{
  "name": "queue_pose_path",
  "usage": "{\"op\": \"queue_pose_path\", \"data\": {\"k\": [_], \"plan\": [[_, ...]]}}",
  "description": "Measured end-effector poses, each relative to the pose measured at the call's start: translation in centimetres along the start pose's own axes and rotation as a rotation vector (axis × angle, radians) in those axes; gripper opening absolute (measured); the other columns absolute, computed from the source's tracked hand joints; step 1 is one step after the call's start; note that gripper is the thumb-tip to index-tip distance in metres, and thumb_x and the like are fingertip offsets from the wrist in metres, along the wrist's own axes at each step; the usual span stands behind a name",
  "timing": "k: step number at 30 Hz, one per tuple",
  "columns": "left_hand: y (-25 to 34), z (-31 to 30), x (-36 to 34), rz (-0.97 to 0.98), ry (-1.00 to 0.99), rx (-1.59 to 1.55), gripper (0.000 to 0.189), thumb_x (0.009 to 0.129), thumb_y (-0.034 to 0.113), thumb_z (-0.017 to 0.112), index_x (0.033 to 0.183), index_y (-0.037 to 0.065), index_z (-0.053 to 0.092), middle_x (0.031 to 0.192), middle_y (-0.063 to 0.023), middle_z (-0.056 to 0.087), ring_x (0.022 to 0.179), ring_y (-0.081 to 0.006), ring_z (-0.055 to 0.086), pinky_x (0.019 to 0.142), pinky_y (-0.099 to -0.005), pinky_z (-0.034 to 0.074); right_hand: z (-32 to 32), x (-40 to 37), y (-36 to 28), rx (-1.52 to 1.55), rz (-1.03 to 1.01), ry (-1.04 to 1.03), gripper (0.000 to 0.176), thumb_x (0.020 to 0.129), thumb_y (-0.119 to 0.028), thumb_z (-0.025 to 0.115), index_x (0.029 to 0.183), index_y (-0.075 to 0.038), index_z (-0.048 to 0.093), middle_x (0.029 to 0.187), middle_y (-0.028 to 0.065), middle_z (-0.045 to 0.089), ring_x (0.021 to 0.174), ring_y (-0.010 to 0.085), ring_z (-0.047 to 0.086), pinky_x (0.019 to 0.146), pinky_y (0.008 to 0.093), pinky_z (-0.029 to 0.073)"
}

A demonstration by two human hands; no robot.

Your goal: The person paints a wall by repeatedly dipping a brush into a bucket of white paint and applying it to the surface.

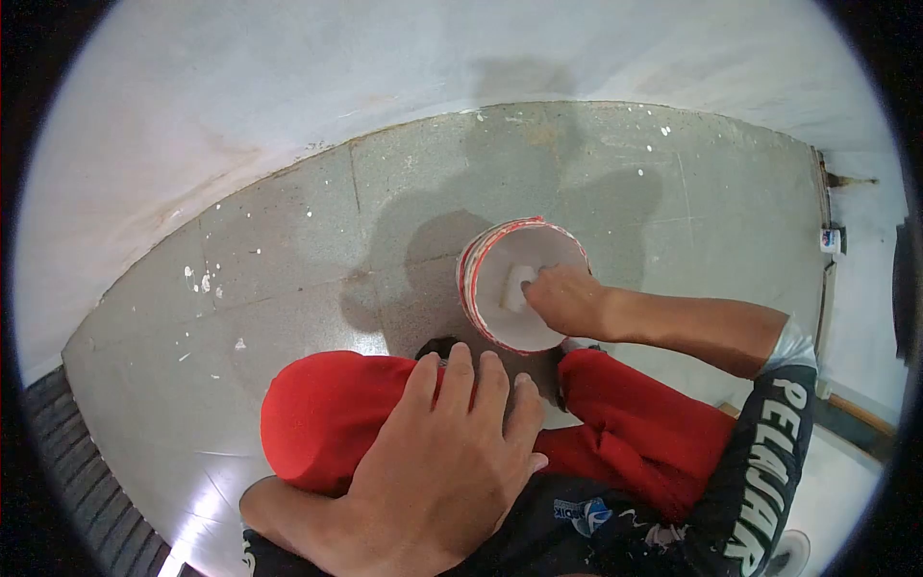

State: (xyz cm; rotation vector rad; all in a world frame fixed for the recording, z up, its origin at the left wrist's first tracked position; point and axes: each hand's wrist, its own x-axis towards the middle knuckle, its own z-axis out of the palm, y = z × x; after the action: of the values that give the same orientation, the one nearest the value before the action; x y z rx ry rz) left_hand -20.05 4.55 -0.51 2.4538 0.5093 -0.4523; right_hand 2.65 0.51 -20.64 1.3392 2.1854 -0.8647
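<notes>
My right hand (pixel 562 300) reaches down into a bucket (pixel 466 279) with a pale inside and a red, paint-smeared rim. Its fingers are closed on a small off-white, block-like thing (pixel 515 288) inside the bucket; its exact kind does not show. My left hand (pixel 447 447) is raised close to the camera, back of the hand up, with the fingers spread and holding nothing. It hangs over my red trousers (pixel 332 413), apart from the bucket. The bucket stands upright on the floor just ahead of my feet.
The grey tiled floor (pixel 596 163) carries several white paint spots. A whitish wall (pixel 288 87) curves along the far side. At the right, a small white container (pixel 831 240) is by the wall edge. A dark ridged surface (pixel 82 462) lies at the lower left.
</notes>
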Motion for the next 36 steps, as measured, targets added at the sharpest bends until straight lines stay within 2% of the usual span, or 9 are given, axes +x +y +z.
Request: {"op": "queue_pose_path", "data": {"k": [5,11,21,23,27,29,30,32,36], "plan": [[0.9,-0.4,0.5,-0.043,-0.008,0.018,0.052,0.090,0.042,0.051,0.123,0.001,0.051,0.124,-0.0215,0.050,0.119,-0.0363,0.046,0.103,-0.0454,0.036,1.7,1.3,0.5,0.041,0.012,0.216,0.034,0.076,-0.002,0.053,0.109,0.007,0.057,0.082,0.0243,0.064,0.079,0.0369,0.065,0.069,0.0441,0.053],[1.3,-0.5,1.1,-0.019,-0.011,0.004,0.053,0.090,0.042,0.051,0.123,0.001,0.051,0.124,-0.0216,0.050,0.119,-0.0362,0.046,0.102,-0.0454,0.036,0.9,2.8,0.6,0.054,0.030,0.188,0.043,0.075,-0.002,0.053,0.117,0.006,0.053,0.091,0.0263,0.063,0.083,0.0370,0.065,0.071,0.0440,0.054],[1.9,-0.3,1.3,-0.033,0.025,0.034,0.054,0.090,0.042,0.051,0.123,-0.001,0.050,0.123,-0.0228,0.050,0.117,-0.0373,0.047,0.101,-0.0458,0.036,-0.4,1.4,0.9,0.076,0.043,0.110,0.026,0.077,-0.004,0.052,0.099,0.006,0.061,0.078,0.0240,0.065,0.073,0.0381,0.065,0.068,0.0458,0.053],[2.0,-0.4,1.4,-0.048,0.034,0.023,0.054,0.090,0.041,0.053,0.123,-0.001,0.050,0.123,-0.0230,0.050,0.116,-0.0373,0.048,0.101,-0.0458,0.037,-2.3,-0.1,1.3,0.141,-0.007,0.120,0.018,0.079,-0.008,0.054,0.085,0.003,0.067,0.080,0.0237,0.066,0.078,0.0362,0.067,0.071,0.0452,0.053],[2.0,-0.8,1.9,-0.055,0.039,0.010,0.053,0.089,0.040,0.054,0.122,-0.001,0.051,0.123,-0.0230,0.050,0.115,-0.0373,0.049,0.101,-0.0450,0.037,-4.7,-3.2,3.9,0.280,0.026,0.038,0.023,0.087,-0.015,0.050,0.097,0.001,0.063,0.080,0.0219,0.064,0.073,0.0375,0.063,0.067,0.0479,0.048],[2.0,-1.0,2.2,-0.088,0.015,0.024,0.052,0.089,0.039,0.055,0.122,-0.001,0.051,0.123,-0.0229,0.050,0.116,-0.0372,0.048,0.100,-0.0442,0.037,-5.4,-4.9,5.9,0.504,-0.048,0.118,0.025,0.092,-0.023,0.051,0.097,-0.002,0.063,0.078,0.0141,0.064,0.065,0.0258,0.060,0.058,0.0379,0.047],[1.8,-0.8,2.1,-0.086,0.017,0.026,0.052,0.089,0.039,0.055,0.122,-0.001,0.051,0.123,-0.0229,0.050,0.116,-0.0372,0.048,0.100,-0.0442,0.037,-6.4,-5.8,6.5,0.503,-0.047,0.120,0.025,0.092,-0.023,0.051,0.097,-0.002,0.063,0.078,0.0141,0.064,0.065,0.0258,0.060,0.058,0.0379,0.047],[1.1,0.1,1.9,-0.096,0.074,0.012,0.052,0.089,0.038,0.055,0.122,-0.001,0.050,0.123,-0.0225,0.050,0.116,-0.0370,0.047,0.100,-0.0435,0.038,-8.2,-7.5,7.4,0.984,0.183,-0.229,0.026,0.094,-0.026,0.050,0.096,-0.003,0.063,0.077,0.0041,0.061,0.061,0.0118,0.054,0.052,0.0258,0.042],[0.9,-0.1,2.2,-0.114,0.075,0.033,0.052,0.090,0.038,0.054,0.123,-0.002,0.050,0.123,-0.0222,0.050,0.117,-0.0364,0.046,0.100,-0.0433,0.038,-6.7,-8.7,9.8,1.159,0.191,-0.239,0.024,0.093,-0.024,0.051,0.097,-0.004,0.064,0.076,-0.0009,0.059,0.062,0.0040,0.050,0.050,0.0204,0.039]]}}
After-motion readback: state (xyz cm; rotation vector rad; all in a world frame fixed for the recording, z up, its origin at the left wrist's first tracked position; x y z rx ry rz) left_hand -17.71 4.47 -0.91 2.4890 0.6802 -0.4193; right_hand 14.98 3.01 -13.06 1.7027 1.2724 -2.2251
